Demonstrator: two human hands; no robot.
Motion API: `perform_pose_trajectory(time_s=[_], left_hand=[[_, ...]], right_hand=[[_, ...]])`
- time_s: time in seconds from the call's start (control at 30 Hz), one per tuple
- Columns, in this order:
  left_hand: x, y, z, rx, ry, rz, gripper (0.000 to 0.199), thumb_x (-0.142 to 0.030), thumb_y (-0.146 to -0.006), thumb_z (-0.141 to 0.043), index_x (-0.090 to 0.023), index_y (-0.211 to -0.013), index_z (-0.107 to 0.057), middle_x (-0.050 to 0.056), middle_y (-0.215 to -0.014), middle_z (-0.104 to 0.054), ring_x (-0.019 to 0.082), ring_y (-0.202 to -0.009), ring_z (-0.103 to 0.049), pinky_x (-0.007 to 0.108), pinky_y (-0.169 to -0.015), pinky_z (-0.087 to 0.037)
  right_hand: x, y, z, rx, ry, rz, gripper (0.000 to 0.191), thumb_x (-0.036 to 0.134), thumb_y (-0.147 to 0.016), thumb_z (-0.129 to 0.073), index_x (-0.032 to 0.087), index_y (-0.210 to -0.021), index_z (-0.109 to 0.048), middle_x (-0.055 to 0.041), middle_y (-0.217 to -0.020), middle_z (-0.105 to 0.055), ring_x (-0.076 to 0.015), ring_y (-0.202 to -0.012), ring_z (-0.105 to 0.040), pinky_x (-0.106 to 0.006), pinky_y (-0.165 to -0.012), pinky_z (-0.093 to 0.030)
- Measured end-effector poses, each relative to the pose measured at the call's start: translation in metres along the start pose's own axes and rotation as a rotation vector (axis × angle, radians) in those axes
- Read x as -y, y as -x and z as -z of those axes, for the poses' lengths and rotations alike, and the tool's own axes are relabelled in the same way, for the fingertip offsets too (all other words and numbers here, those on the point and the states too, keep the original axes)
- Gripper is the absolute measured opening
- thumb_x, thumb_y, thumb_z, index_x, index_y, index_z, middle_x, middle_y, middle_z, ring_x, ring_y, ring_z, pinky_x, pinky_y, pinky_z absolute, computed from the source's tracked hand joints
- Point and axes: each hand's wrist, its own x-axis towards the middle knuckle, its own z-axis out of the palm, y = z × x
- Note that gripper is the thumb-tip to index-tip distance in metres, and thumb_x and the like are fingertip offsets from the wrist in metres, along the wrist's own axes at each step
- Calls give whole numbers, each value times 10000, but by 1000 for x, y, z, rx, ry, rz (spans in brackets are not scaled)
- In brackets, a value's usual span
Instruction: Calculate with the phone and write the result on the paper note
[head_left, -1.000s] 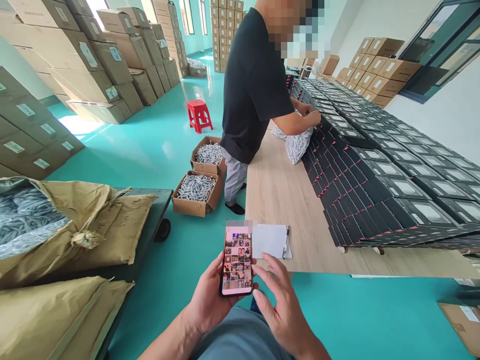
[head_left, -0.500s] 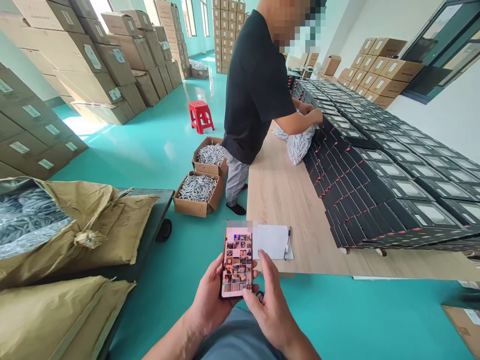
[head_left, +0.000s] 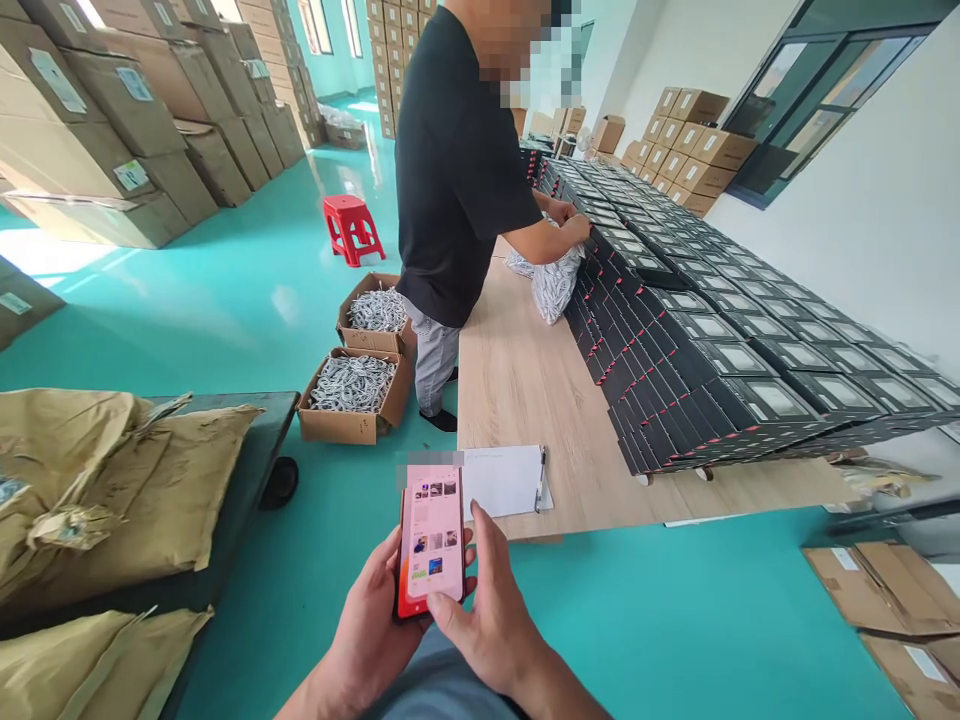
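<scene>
A phone with a lit pinkish screen of small pictures is held upright low in the middle of the view. My left hand wraps round its left side and lower back, with fingertips showing at the right edge. My right hand is at the phone's lower right, its thumb on the bottom of the screen and its forefinger stretched out and apart. Just beyond the phone, white paper with a pen on it lies at the near corner of the wooden table.
A person in a black shirt handles bundles of pale cables beside stacked black boxes. Two cartons of cables, a red stool and a cart with brown sacks are to the left. Cartons lie at lower right.
The view has turned right, so most things sit further left. The phone screen has changed from a dense picture grid to a sparser page. Both hands stay at the phone.
</scene>
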Motion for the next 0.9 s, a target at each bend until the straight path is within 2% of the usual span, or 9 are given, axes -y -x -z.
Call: perform_pose_trajectory(time_s=[0.1, 0.2, 0.27, 0.37, 0.5, 0.67, 0.77, 0.9], left_hand=[[-2, 4, -4, -35, -15, 7, 447, -324, -989, -497, -138, -1388, -577, 146, -1076, -761, 321, -1002, -732, 465, -903, -592], [0, 6, -5, 12, -39, -14, 439, -361, -991, -493, -120, -1343, -597, 161, -1102, -751, 326, -1005, -728, 480, -886, -593], [1, 6, -4, 55, -32, -31, 431, -386, -984, -508, -123, -1309, -616, 158, -1132, -742, 315, -1000, -728, 471, -889, -590], [2, 6, -3, 43, -16, -27, 422, -396, -977, -513, -127, -1281, -632, 143, -1107, -750, 289, -951, -736, 412, -832, -599], [1, 7, -7, 34, 0, -6, 455, -411, -988, -479, -117, -1308, -616, 154, -1098, -750, 289, -956, -735, 346, -725, -592], [3, 5, -5, 19, -15, -5, 438, -393, -974, -494, -107, -1275, -631, 161, -1089, -749, 284, -910, -735, 339, -690, -582], [7, 4, 2, 51, -57, -50, 401, -303, -880, -636, -94, -1222, -646, 177, -1136, -733, 287, -932, -723, 357, -743, -588], [12, 5, 5, 101, -185, -145, 544, -124, -671, -814, -121, -1188, -643, 162, -1178, -721, 262, -927, -713, 322, -766, -575]], right_hand=[[-5, 3, -1, 11, 48, 10, 959, 270, -814, -675, 270, -1581, -100, -167, -1606, -280, -347, -1475, -333, -539, -1167, -434], [-4, 8, 5, -7, 101, 36, 823, 327, -917, -584, 283, -1583, -103, -148, -1630, -249, -331, -1516, -263, -575, -1217, -353], [-1, 11, 12, -27, 166, 93, 683, 339, -969, -515, 330, -1571, -193, -105, -1645, -234, -325, -1527, -240, -591, -1216, -350], [4, 13, 22, -6, 300, 225, 534, 292, -985, -482, 404, -1498, -386, -27, -1662, -194, -340, -1532, -209, -624, -1199, -364], [8, 13, 25, 38, 423, 341, 522, 246, -979, -482, 429, -1467, -441, 26, -1682, -91, -360, -1534, -165, -652, -1177, -382], [9, 10, 25, -16, 459, 343, 524, 224, -987, -452, 425, -1471, -434, 26, -1674, -110, -348, -1524, -169, -657, -1164, -388], [9, 9, 28, -39, 464, 351, 496, 230, -987, -458, 419, -1445, -471, 25, -1671, -128, -350, -1518, -175, -662, -1161, -375], [9, 11, 32, -96, 447, 355, 469, 228, -990, -449, 410, -1418, -507, 23, -1656, -173, -345, -1502, -205, -639, -1149, -388]])
